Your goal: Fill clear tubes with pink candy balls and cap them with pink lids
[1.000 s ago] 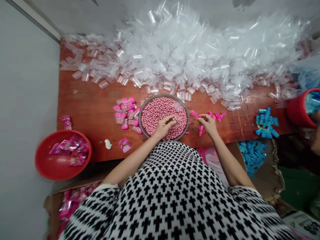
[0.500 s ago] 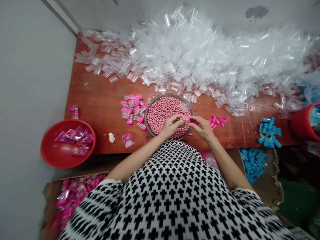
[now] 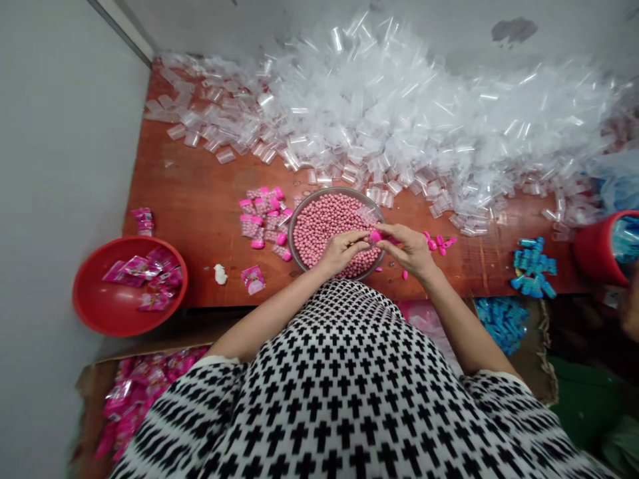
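Note:
Over the right side of a metal bowl (image 3: 293,247) full of pink beads (image 3: 327,223), my two hands meet at a small clear plastic container with a pink cap (image 3: 375,236). My left hand (image 3: 340,251) pinches the container's clear body, mostly hidden by the fingers. The thumb and fingertips of my right hand (image 3: 408,251) close on the pink cap. Loose pink caps (image 3: 440,244) lie beside my right hand on the wooden table (image 3: 200,179). Left of the bowl sits a cluster of bead-filled containers with pink caps (image 3: 263,219). One clear piece (image 3: 367,214) rests on the beads.
Clear plastic pieces (image 3: 399,120) are heaped along the wall. A red basin (image 3: 90,286) with pink packets stands left, near a single pink packet (image 3: 253,279). Blue containers (image 3: 534,266) and a red bucket (image 3: 592,249) are right. Part of another person's hand (image 3: 632,306) shows at the right edge.
My right hand has shifted slightly right and the pink cap now shows between both hands. A loose cap below that hand is uncovered. Another person's hand has appeared at the right edge.

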